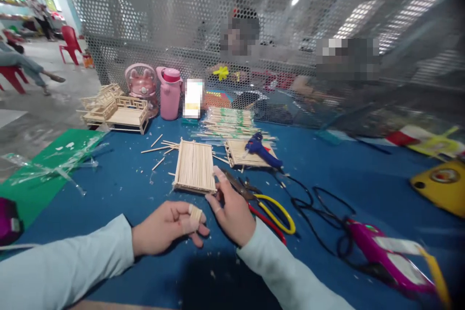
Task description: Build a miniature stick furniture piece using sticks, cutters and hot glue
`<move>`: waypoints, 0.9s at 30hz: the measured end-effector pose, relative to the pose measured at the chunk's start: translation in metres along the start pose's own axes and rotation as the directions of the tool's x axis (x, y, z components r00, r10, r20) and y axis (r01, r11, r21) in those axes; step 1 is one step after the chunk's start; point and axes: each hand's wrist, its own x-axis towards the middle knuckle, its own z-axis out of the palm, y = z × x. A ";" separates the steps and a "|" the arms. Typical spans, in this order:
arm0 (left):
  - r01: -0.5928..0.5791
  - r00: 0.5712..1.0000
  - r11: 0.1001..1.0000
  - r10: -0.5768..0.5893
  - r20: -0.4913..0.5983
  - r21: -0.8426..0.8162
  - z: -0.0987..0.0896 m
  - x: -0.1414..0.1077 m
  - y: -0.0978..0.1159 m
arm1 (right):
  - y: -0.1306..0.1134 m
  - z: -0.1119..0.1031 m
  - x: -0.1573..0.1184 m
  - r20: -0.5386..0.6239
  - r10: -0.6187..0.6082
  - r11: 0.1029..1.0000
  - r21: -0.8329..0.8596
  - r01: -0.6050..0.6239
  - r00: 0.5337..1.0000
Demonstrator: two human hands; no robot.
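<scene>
At lower centre, left hand (169, 227) pinches small flat pale wooden-stick piece (195, 213) while right hand (234, 213), fingers parted, meets rectangular pale wooden-stick panel (195, 164): apparently positioning step, next move needing careful alignment.

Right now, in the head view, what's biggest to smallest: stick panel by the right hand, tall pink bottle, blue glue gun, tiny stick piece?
1. Stick panel
2. Tall pink bottle
3. Blue glue gun
4. Tiny stick piece in the left hand
</scene>
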 end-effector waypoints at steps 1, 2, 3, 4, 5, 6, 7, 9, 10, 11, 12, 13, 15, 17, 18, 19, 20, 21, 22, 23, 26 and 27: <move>-0.004 1.000 1.000 0.004 0.012 -0.005 0.000 0.001 -0.001 | 0.000 0.000 -0.001 -0.014 -0.006 1.000 -0.002 0.006 1.000; -0.007 1.000 1.000 0.007 0.022 -0.004 -0.001 0.001 -0.002 | 0.000 -0.001 -0.001 -0.032 -0.011 1.000 -0.011 0.011 0.999; -0.009 1.000 1.000 0.009 0.027 0.001 -0.001 0.002 -0.002 | 0.000 -0.002 -0.002 -0.049 -0.023 0.999 -0.027 0.022 0.999; -0.012 1.000 1.000 0.012 0.028 0.008 -0.001 0.002 -0.003 | 0.001 -0.004 -0.002 -0.061 -0.050 0.998 -0.044 0.047 0.997; -0.015 0.999 1.000 0.015 0.028 0.014 -0.001 0.003 -0.003 | 0.002 -0.005 -0.002 -0.067 -0.090 0.994 -0.060 0.086 0.994; -0.018 0.999 1.000 0.017 0.029 0.019 -0.001 0.003 -0.004 | 0.003 -0.007 -0.002 -0.063 -0.137 0.989 -0.070 0.132 0.989; -0.022 0.999 1.000 0.021 0.031 0.022 0.000 0.004 -0.004 | 0.005 -0.009 -0.001 -0.046 -0.176 0.982 -0.073 0.173 0.983; -0.037 0.999 0.999 0.035 0.041 0.037 0.000 0.005 -0.003 | 0.008 -0.011 0.002 -0.009 -0.211 0.976 -0.058 0.210 0.978; -0.047 0.998 0.998 0.045 0.048 0.048 -0.001 0.005 -0.003 | 0.009 -0.012 0.003 0.011 -0.203 0.978 -0.049 0.203 0.979; -0.058 0.997 0.996 0.055 0.054 0.061 -0.001 0.006 -0.003 | 0.009 -0.013 0.005 0.035 -0.185 0.982 -0.044 0.186 0.982; -0.070 0.996 0.995 0.066 0.059 0.071 -0.002 0.006 -0.002 | 0.009 -0.014 0.007 0.060 -0.170 0.984 -0.043 0.173 0.984; -0.081 0.995 0.994 0.077 0.062 0.079 -0.003 0.006 -0.001 | 0.009 -0.015 0.009 0.082 -0.155 0.986 -0.049 0.159 0.984; -0.097 0.994 0.992 0.092 0.063 0.086 -0.004 0.006 0.000 | 0.006 -0.020 0.013 0.105 -0.120 0.988 -0.089 0.130 0.987; -0.102 0.994 0.992 0.098 0.049 0.078 -0.006 0.006 0.002 | 0.002 -0.026 0.016 0.066 -0.095 0.986 -0.129 0.103 0.993; -0.100 0.995 0.993 0.098 0.035 0.060 -0.007 0.007 0.003 | 0.000 -0.030 0.017 0.024 -0.109 0.986 -0.127 0.111 0.994; -0.097 0.995 0.995 0.097 0.019 0.030 -0.007 0.007 0.003 | -0.002 -0.034 0.017 -0.041 -0.142 0.985 -0.106 0.137 0.989; -0.096 0.995 0.995 0.096 0.005 -0.010 -0.008 0.008 0.004 | -0.005 -0.037 0.017 -0.116 -0.185 0.981 -0.074 0.177 0.976; -0.098 0.995 0.994 0.097 -0.004 -0.050 -0.009 0.008 0.004 | -0.009 -0.039 0.017 -0.188 -0.226 0.974 -0.044 0.222 0.956; -0.100 0.995 0.991 0.100 -0.004 -0.087 -0.009 0.008 0.005 | -0.012 -0.041 0.016 -0.237 -0.264 0.964 -0.024 0.266 0.935; -0.105 0.994 0.988 0.106 0.002 -0.114 -0.009 0.008 0.005 | -0.016 -0.042 0.014 -0.255 -0.304 0.950 -0.013 0.311 0.918; -0.107 0.994 0.982 0.111 0.021 -0.154 -0.007 0.007 0.006 | -0.027 -0.039 0.006 -0.197 -0.435 0.898 -0.028 0.438 0.879; -0.104 0.994 0.981 0.108 0.015 -0.164 -0.006 0.006 0.007 | -0.030 -0.037 0.003 -0.168 -0.465 0.884 -0.047 0.464 0.869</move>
